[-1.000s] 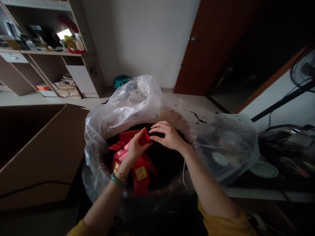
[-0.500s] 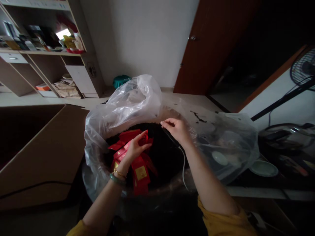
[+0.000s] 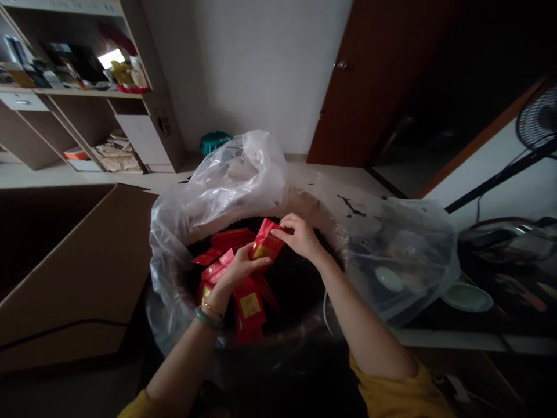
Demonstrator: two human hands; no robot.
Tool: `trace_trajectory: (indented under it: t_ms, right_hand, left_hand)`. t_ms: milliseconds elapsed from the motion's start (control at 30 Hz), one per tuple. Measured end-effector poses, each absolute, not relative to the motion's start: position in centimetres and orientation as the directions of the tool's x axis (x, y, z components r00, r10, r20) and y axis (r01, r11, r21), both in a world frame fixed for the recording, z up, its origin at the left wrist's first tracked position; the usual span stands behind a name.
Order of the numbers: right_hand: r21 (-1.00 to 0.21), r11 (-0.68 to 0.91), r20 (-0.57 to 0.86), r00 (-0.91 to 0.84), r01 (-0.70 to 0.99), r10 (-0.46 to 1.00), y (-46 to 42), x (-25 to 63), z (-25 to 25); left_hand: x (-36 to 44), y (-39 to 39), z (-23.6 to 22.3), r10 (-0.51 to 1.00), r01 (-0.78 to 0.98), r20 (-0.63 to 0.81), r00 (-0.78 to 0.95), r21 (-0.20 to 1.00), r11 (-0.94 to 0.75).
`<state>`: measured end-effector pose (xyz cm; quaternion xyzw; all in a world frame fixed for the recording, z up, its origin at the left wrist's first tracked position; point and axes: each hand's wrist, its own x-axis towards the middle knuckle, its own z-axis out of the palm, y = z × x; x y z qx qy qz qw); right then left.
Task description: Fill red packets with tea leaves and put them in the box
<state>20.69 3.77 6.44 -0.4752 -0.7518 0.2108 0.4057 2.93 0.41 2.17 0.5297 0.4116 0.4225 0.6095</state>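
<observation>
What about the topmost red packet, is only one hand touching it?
No, the left hand and right hand both touch that red packet.

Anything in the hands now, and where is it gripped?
Yes, a red packet: the left hand holds its lower end, while the right hand's thumb and fingers are at its upper right corner.
</observation>
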Motion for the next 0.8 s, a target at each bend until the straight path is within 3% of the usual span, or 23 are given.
trace_trajectory:
  t_ms: [200,367,433,533,700,800]
  right_hand:
    - [-0.793,0.397,0.352,-0.185,0.462,0.918,3.8,20.5,6.2]
    - [-0.946,0.277,0.275,-0.032,0.169,0.961,4.0,19.8,5.2]
    - [-0.955,0.256,0.255,-0.026,0.151,0.967,4.0,19.7,5.1]
    - [-0.911,0.323,0.307,-0.099,0.255,0.946,3.9,20.0,5.9]
    - [-0.716,0.530,0.453,-0.275,0.455,0.848,2.8,21.4,8.5]
    - [-0.614,0.559,0.401,-0.390,0.558,0.829,2.3,21.8,9.1]
  left_hand:
    - [3.5,-0.2,2.5,0.963,0.171,-0.066,0.261,0.985,0.021]
    - [3.7,0.0,2.3,0.943,0.144,-0.106,0.316,0.988,0.063]
    - [3.6,0.0,2.0,0.946,0.155,-0.099,0.310,0.987,0.052]
    - [3.4,0.1,1.8,0.954,0.143,-0.059,0.294,0.990,0.017]
    - [3.0,0.5,1.8,0.968,0.006,-0.021,0.248,1.000,0.021]
    - [3.2,0.5,1.9,0.969,0.026,-0.020,0.246,1.000,0.014]
